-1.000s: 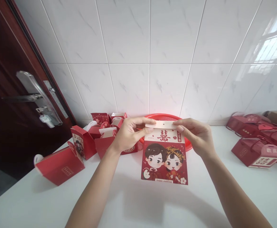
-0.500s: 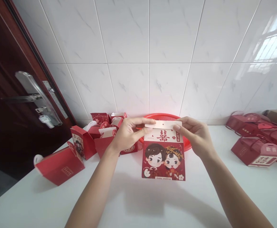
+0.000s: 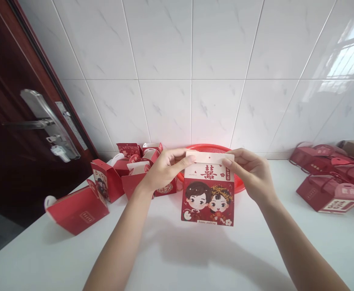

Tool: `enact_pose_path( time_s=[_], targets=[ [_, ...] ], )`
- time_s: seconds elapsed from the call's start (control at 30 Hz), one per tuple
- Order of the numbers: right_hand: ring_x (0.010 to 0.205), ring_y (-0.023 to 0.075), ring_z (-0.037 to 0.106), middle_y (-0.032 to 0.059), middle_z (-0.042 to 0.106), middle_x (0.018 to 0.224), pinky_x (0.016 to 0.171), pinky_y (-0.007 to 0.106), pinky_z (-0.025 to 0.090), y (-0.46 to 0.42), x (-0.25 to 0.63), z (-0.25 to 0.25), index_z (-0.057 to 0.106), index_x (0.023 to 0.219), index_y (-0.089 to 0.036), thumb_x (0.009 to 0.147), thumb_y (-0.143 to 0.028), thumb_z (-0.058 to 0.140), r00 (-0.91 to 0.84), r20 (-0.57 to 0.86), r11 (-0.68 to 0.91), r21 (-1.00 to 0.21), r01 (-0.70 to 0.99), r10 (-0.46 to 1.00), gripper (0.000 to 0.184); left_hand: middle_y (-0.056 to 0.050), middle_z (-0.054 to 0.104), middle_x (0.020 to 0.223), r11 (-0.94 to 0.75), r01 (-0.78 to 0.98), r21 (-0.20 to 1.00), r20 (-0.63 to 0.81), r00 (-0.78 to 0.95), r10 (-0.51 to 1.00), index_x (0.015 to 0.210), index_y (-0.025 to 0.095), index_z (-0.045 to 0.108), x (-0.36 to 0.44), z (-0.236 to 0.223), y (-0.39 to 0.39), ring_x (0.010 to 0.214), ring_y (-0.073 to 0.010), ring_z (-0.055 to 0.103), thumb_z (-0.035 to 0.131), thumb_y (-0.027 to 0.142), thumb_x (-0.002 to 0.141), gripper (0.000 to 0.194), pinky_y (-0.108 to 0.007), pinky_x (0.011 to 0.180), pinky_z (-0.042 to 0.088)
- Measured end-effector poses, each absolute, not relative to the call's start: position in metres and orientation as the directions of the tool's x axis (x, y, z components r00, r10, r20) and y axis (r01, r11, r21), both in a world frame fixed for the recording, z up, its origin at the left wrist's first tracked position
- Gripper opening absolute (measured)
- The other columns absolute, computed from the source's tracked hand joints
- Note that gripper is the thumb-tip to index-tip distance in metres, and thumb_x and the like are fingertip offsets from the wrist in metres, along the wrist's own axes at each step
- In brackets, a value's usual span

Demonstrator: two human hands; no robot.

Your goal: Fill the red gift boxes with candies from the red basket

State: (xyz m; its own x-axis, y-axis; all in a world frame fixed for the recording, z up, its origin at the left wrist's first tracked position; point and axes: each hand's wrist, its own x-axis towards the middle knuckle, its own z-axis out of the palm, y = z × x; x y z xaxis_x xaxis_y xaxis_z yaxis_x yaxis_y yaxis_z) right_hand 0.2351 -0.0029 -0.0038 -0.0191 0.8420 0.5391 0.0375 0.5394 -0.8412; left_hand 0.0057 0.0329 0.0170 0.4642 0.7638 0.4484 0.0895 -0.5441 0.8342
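Note:
A red and white wedding candy box (image 3: 207,198), printed with a cartoon couple, is held up in front of me above the white table. Its cream top flap is folded over toward me. My left hand (image 3: 169,167) pinches the flap's left corner between thumb and fingers. At the right corner, my right hand (image 3: 251,169) grips the same flap, thumb in front and fingers behind. Behind the box sits a red plastic basket (image 3: 208,148), partly hidden by the box and hands.
Several red boxes, one a large red box (image 3: 82,212), stand open at the left. More closed boxes, including a handled box (image 3: 328,194), are grouped at the right on the white table (image 3: 170,262). A tiled wall (image 3: 164,113) rises behind; a dark door (image 3: 19,153) is at far left.
The box's lower edge has swung slightly up and left. My left fingers have shifted a little on the flap; both hands keep hold of it.

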Motion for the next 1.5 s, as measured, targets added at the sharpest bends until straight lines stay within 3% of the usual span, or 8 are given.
enact_pose_path(
  time_s=[0.1, 0.2, 0.33, 1.1, 1.33, 1.5],
  targets=[
    [0.069, 0.0209, 0.073, 0.0045, 0.076, 0.078, 0.056, 0.03, 0.059, -0.0029, 0.235, -0.0045, 0.07, 0.085, -0.021, 0.082, -0.048, 0.079, -0.017, 0.546, 0.546, -0.836, 0.048, 0.838, 0.028, -0.001, 0.056, 0.067, -0.559, 0.126, 0.82, 0.439, 0.49, 0.753, 0.068, 0.017, 0.067, 0.005, 0.0187, 0.032, 0.065, -0.014, 0.052, 0.065, 0.055, 0.09, 0.044, -0.027, 0.059, 0.046],
    [0.068, 0.0199, 0.072, 0.004, 0.076, 0.077, 0.056, 0.029, 0.059, -0.0025, 0.235, -0.0047, 0.07, 0.085, -0.021, 0.082, -0.047, 0.079, -0.029, 0.546, 0.547, -0.837, 0.022, 0.837, 0.027, 0.001, 0.048, 0.065, -0.561, 0.134, 0.817, 0.436, 0.492, 0.753, 0.065, 0.016, 0.063, 0.005, 0.0202, 0.0311, 0.061, -0.0114, 0.043, 0.065, 0.054, 0.09, 0.045, -0.026, 0.055, 0.039],
    [0.066, 0.0192, 0.072, 0.0037, 0.076, 0.078, 0.056, 0.029, 0.06, -0.0022, 0.2349, -0.0045, 0.07, 0.086, -0.022, 0.083, -0.046, 0.079, -0.033, 0.545, 0.545, -0.838, 0.009, 0.838, 0.025, 0.001, 0.048, 0.066, -0.554, 0.11, 0.825, 0.438, 0.494, 0.751, 0.062, 0.017, 0.059, 0.006, 0.0213, 0.03, 0.063, -0.0121, 0.044, 0.066, 0.053, 0.089, 0.046, -0.027, 0.057, 0.039],
    [0.066, 0.0165, 0.069, 0.0019, 0.071, 0.071, 0.055, 0.025, 0.056, -0.0014, 0.2347, -0.0061, 0.07, 0.083, -0.02, 0.084, -0.039, 0.078, -0.012, 0.567, 0.567, -0.824, 0.002, 0.824, 0.021, 0.003, 0.038, 0.064, -0.594, 0.098, 0.798, 0.482, 0.488, 0.728, 0.063, 0.016, 0.054, 0.0079, 0.0158, 0.0328, 0.059, -0.0095, 0.033, 0.065, 0.05, 0.092, 0.046, -0.024, 0.053, 0.028],
    [0.062, 0.0151, 0.068, 0.0028, 0.073, 0.071, 0.051, 0.023, 0.054, -0.0017, 0.2366, -0.0016, 0.07, 0.085, -0.02, 0.085, -0.043, 0.077, -0.092, 0.49, 0.489, -0.872, -0.032, 0.867, 0.025, 0.002, 0.043, 0.068, -0.609, 0.123, 0.783, 0.476, 0.512, 0.715, 0.065, 0.016, 0.053, 0.0092, 0.0164, 0.0309, 0.063, -0.0107, 0.039, 0.062, 0.049, 0.094, 0.045, -0.025, 0.057, 0.033],
    [0.063, 0.0145, 0.066, 0.0029, 0.071, 0.075, 0.051, 0.023, 0.052, -0.0013, 0.2379, -0.0028, 0.073, 0.089, -0.02, 0.087, -0.043, 0.075, -0.121, 0.489, 0.499, -0.864, 0.065, 0.864, 0.024, 0.002, 0.044, 0.068, -0.599, 0.142, 0.788, 0.442, 0.546, 0.711, 0.07, 0.015, 0.059, 0.012, 0.0151, 0.0298, 0.063, -0.0109, 0.04, 0.06, 0.046, 0.096, 0.04, -0.025, 0.058, 0.034]
  ],
)
